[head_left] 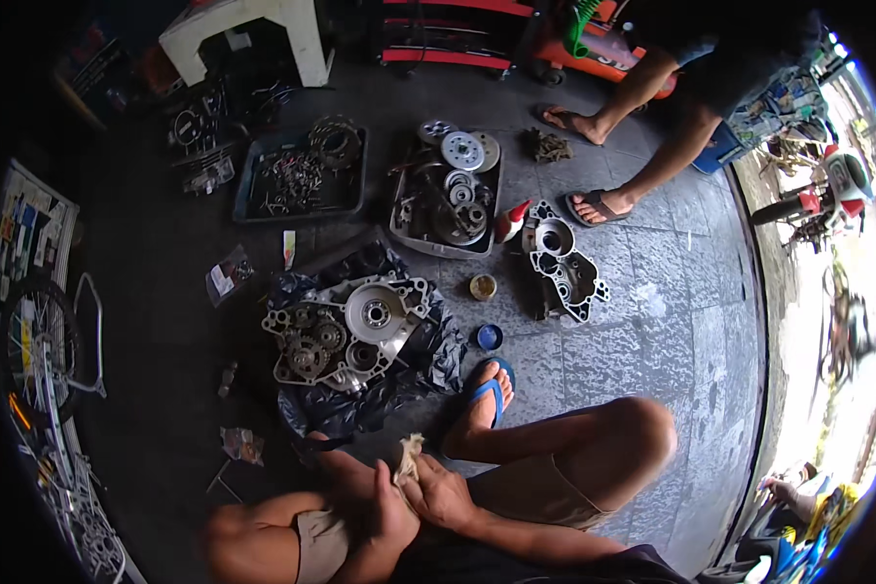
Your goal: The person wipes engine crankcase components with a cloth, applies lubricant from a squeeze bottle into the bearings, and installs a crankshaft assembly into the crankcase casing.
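Note:
My right hand (442,496) is closed around a crumpled beige rag (411,456) in front of my body. My left hand (392,508) presses up against the rag and the right hand, one digit pointing upward; its other fingers are hidden. Ahead of my hands, an engine crankcase half (375,310) with gears and a bearing fitted lies on a black plastic bag (438,336). To its right sit an open tin (483,286) and a blue lid or shallow cap (489,337). Another bare crankcase half (566,263) lies farther right on the floor.
A tray (238,195) of bolts and small parts and a bin (438,250) of engine parts stand ahead, beside a red-and-white bottle (512,222). A person's sandalled foot (599,206) is at the far right. A bicycle wheel (39,350) leans left.

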Tool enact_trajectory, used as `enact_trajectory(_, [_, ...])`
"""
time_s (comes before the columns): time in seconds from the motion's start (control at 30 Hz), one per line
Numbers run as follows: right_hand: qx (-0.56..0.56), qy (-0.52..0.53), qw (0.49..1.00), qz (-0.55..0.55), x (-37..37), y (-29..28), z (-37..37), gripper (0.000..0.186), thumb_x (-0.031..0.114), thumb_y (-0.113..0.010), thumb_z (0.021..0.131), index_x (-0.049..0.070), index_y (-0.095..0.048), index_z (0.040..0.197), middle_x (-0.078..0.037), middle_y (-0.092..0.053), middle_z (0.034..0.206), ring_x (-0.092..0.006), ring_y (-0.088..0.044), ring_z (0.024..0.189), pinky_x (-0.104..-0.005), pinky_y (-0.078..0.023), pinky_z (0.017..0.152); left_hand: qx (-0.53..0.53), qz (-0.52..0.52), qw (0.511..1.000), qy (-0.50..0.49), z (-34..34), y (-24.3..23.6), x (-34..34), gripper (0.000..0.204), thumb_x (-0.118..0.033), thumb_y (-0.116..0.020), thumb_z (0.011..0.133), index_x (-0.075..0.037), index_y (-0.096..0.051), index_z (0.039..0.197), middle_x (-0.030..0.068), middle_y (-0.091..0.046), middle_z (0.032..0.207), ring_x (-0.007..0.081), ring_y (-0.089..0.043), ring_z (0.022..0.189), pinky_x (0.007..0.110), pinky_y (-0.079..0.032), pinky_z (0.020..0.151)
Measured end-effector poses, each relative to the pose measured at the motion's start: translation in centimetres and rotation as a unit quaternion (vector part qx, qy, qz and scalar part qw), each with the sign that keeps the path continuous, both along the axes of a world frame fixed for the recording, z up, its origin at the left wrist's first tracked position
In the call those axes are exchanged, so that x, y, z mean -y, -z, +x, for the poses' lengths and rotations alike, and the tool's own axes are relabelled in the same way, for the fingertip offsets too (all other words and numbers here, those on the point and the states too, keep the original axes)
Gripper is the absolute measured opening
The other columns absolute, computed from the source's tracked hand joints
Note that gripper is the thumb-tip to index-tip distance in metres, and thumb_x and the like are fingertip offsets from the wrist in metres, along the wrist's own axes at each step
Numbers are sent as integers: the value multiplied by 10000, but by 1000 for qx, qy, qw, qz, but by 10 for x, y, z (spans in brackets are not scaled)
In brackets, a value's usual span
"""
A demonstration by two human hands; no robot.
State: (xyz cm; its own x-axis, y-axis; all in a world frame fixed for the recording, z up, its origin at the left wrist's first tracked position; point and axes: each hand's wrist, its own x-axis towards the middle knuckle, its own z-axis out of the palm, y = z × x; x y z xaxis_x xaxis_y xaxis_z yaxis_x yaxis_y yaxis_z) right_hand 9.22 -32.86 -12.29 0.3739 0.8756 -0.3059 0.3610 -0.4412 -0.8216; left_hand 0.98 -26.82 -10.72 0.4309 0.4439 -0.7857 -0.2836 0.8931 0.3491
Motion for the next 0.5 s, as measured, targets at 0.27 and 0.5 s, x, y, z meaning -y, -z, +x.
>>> enact_trajectory(0.27, [-318, 235, 915, -74, -24, -15, 40, 397, 340, -552, 1001, -27, -556, 1152, -88, -656, 980, -152, -623, 827, -299, -510, 707, -238, 426, 854, 179, -3, -11, -22, 476, -270, -466, 1005, 35, -481, 1371, 205, -515, 1392, 273, -533, 1230, 341, -388, 1058])
enact_trajectory(0.5, [-450, 91, 882, -106, -4, -4, 14, 330, 281, -511, 1034, -4, -675, 1011, -32, -662, 797, -113, -580, 712, -292, -482, 676, -307, 312, 879, 188, -1, -5, -14, 365, -294, -513, 1020, 11, -690, 924, 70, -690, 789, 142, -643, 749, 308, -509, 684])
